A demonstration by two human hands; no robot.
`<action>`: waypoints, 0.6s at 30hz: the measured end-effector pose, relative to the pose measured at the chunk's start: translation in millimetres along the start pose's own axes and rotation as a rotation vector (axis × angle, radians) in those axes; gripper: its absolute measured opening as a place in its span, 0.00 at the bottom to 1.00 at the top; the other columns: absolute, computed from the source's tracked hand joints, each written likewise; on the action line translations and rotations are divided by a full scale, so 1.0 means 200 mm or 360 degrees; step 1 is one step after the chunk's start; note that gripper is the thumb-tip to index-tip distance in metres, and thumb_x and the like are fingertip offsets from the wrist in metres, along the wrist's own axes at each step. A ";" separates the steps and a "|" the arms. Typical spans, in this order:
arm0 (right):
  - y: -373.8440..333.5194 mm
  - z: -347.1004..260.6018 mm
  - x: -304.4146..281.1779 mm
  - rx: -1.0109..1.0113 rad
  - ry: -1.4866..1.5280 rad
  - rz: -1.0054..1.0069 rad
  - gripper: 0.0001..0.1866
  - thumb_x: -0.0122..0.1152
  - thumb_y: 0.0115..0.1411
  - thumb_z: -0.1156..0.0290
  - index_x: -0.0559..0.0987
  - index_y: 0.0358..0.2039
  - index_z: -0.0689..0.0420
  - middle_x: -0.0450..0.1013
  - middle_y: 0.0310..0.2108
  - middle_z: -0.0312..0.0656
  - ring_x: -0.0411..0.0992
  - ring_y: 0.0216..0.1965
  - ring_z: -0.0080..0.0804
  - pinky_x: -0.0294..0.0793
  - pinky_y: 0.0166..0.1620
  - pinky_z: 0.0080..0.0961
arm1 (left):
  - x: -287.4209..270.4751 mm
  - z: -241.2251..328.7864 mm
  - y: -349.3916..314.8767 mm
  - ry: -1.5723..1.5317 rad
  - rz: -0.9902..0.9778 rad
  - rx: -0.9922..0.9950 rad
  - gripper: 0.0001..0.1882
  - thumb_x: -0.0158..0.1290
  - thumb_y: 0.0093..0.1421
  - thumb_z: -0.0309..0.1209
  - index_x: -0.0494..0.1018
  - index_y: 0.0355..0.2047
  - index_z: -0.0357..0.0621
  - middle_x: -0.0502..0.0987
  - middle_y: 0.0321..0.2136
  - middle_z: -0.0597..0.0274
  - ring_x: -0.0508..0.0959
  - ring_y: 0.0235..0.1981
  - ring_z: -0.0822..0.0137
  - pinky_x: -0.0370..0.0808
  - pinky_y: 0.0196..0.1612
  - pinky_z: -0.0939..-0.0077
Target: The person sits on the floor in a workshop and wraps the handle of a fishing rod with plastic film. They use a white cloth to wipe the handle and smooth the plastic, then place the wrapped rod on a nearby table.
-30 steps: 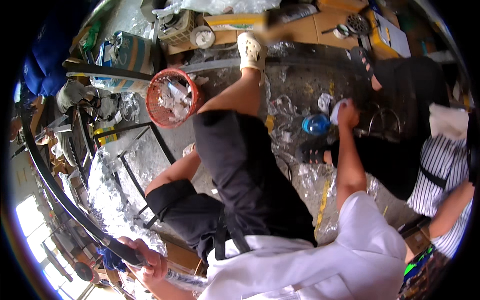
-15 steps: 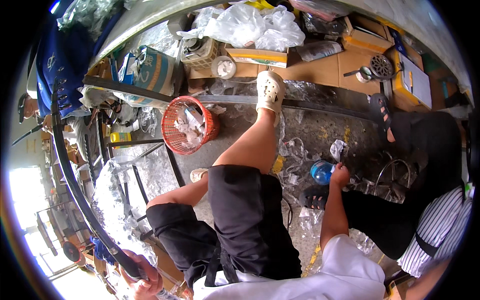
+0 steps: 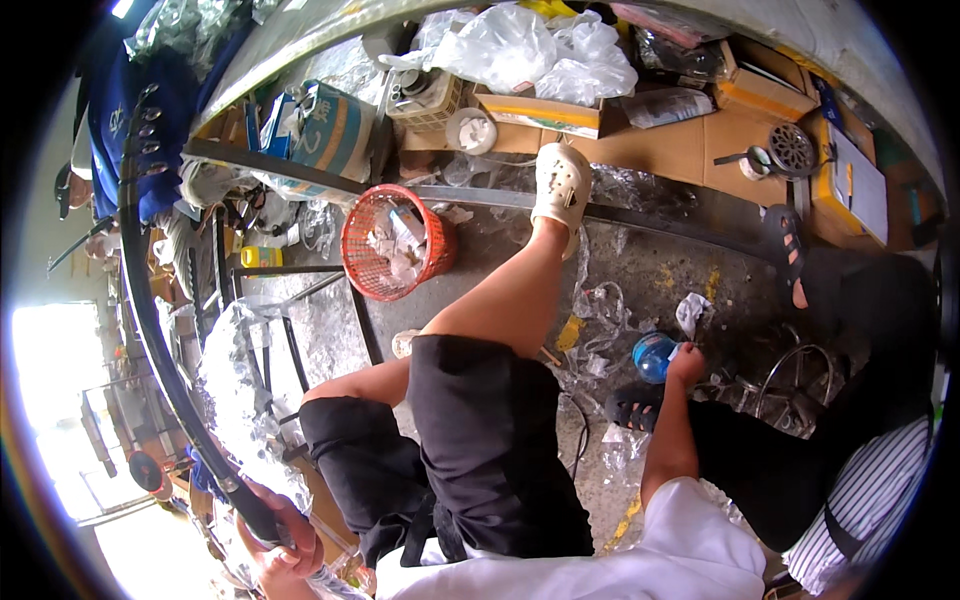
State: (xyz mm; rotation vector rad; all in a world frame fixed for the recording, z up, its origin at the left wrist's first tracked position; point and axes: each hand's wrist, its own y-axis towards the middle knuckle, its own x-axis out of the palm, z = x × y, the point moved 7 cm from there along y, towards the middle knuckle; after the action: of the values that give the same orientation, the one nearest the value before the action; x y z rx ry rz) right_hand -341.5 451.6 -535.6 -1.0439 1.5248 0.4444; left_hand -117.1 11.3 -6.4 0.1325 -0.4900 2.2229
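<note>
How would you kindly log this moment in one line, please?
left hand: gripping black curved bar; right hand: at blue bottle, grip unclear; nearby: red basket holding scraps

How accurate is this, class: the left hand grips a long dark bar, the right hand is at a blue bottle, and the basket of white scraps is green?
Not quite: the basket is red, not green, as the head view shows. The left hand grips a long dark bar, the right hand is at a blue bottle, and the basket holds white scraps.
</note>
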 end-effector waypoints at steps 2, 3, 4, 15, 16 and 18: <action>0.01 0.01 0.00 -0.0061 0.0090 0.0016 0.23 0.44 0.58 0.57 0.79 0.26 0.64 0.74 0.29 0.57 0.72 0.33 0.55 0.71 0.37 0.44 | 0.00 0.01 -0.01 -0.0013 0.0010 0.0010 0.29 0.62 0.46 0.22 0.56 0.43 0.33 0.69 0.18 0.46 0.66 0.07 0.68 0.62 0.07 0.78; 0.02 0.04 -0.01 0.0007 0.0108 0.0058 0.23 0.44 0.57 0.57 0.79 0.27 0.64 0.74 0.30 0.57 0.72 0.33 0.55 0.71 0.37 0.44 | 0.01 0.01 -0.01 -0.0030 0.0023 0.0012 0.29 0.62 0.46 0.23 0.56 0.43 0.33 0.69 0.17 0.46 0.66 0.07 0.68 0.62 0.08 0.78; 0.02 0.08 -0.02 0.0084 0.0130 0.0111 0.23 0.45 0.57 0.56 0.79 0.28 0.65 0.74 0.31 0.57 0.72 0.34 0.55 0.71 0.37 0.44 | 0.02 0.02 0.00 -0.0028 0.0047 -0.0006 0.28 0.62 0.47 0.24 0.56 0.41 0.33 0.69 0.17 0.47 0.66 0.07 0.68 0.62 0.07 0.78; -0.19 -0.32 -0.63 -0.0051 0.1797 -0.0483 0.14 0.55 0.52 0.64 0.76 0.35 0.61 0.73 0.35 0.42 0.71 0.37 0.32 0.68 0.43 0.30 | -0.17 -0.01 -0.04 -0.0190 -0.0079 -0.0094 0.27 0.59 0.51 0.32 0.57 0.45 0.39 0.67 0.25 0.49 0.69 0.10 0.68 0.67 0.10 0.80; -0.29 -0.46 -0.79 -0.0113 0.1884 -0.0530 0.15 0.55 0.53 0.67 0.75 0.39 0.62 0.72 0.39 0.43 0.70 0.42 0.32 0.67 0.46 0.31 | -0.18 0.00 -0.05 -0.0216 -0.0140 -0.0105 0.26 0.59 0.51 0.32 0.57 0.44 0.39 0.67 0.25 0.49 0.68 0.10 0.69 0.66 0.10 0.81; -0.53 -0.80 -1.19 -0.0463 0.2023 -0.0650 0.20 0.54 0.53 0.68 0.71 0.46 0.64 0.69 0.47 0.45 0.66 0.49 0.35 0.63 0.53 0.33 | -0.18 0.03 -0.05 -0.0294 -0.0277 -0.0116 0.24 0.58 0.51 0.31 0.57 0.41 0.39 0.68 0.25 0.49 0.67 0.10 0.71 0.65 0.10 0.83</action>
State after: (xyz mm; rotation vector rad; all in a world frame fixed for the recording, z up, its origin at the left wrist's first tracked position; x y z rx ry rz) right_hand -368.4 359.5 -246.3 -2.0170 2.2557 -0.4187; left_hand -87.0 -10.5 -6.3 0.3323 -0.6347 2.0294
